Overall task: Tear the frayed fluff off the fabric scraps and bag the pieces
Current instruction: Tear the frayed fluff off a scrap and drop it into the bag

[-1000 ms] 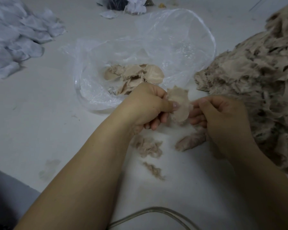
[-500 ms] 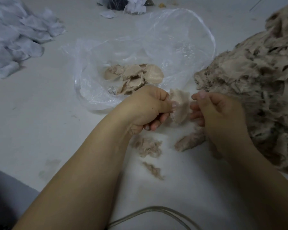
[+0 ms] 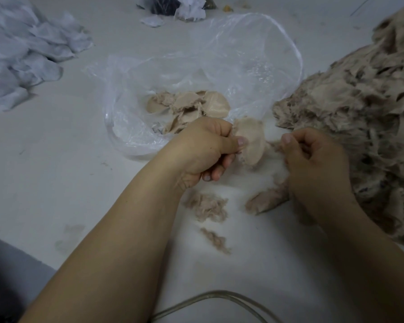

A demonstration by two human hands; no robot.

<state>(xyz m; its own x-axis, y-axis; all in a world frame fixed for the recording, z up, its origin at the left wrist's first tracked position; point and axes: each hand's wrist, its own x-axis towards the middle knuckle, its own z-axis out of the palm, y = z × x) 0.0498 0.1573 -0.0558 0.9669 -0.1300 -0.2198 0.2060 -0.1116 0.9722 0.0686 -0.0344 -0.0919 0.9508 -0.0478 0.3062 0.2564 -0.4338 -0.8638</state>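
The left hand (image 3: 203, 148) pinches a scrap (image 3: 251, 142) just in front of the bag (image 3: 131, 89); the right hand (image 3: 313, 157), at its 3 o'clock, nips a wisp of fluff (image 3: 275, 148). Tearing looks nearly done. Next, probably drop the scrap into the bag at 11 o'clock, then take another from the pile (image 3: 359, 113).

hands (image 3: 254, 150): 2 | plastic bag (image 3: 219, 54): 1 | loose fluff tufts (image 3: 208, 206): 2 | beige scrap heap (image 3: 359, 113): 1
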